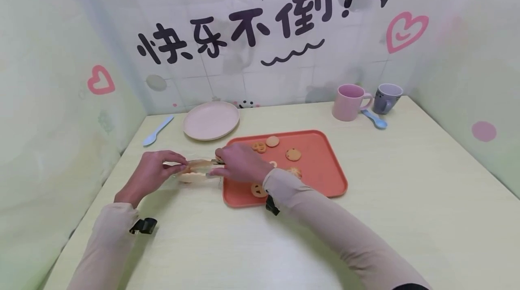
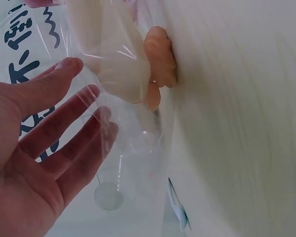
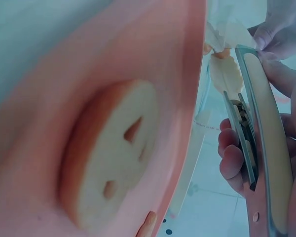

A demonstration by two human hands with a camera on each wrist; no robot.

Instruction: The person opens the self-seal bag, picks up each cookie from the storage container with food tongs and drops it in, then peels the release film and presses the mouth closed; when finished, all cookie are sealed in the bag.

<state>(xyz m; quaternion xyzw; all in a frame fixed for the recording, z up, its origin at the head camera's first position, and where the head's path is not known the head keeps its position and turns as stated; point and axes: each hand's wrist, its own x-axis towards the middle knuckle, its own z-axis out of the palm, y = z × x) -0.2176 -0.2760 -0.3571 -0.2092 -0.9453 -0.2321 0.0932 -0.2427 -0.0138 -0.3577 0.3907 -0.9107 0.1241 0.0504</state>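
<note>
A clear plastic bag (image 1: 197,179) lies left of the tray, with a pale bread-like piece (image 2: 108,69) and a small brown knobbly piece (image 2: 160,57) showing through it. Thumb and index finger of my left hand (image 1: 153,170) pinch the bag's edge; the other fingers (image 2: 71,148) are spread behind the film. My right hand (image 1: 245,163) grips a stapler-like tool (image 3: 269,143), thumb along its cream-topped arm and fingers under the lower arm. The tool's jaws point at the bag. Whether they touch the film is unclear. Both wrists carry black camera mounts.
An orange tray (image 1: 325,181) holds several cookies, among them a face-shaped one (image 1: 258,190). Behind stand a pink plate (image 1: 211,121), a pink mug (image 1: 347,105) and a grey-blue cup (image 1: 383,100). Blue spoons (image 1: 158,131) lie at left and by the mugs. Walls border the table.
</note>
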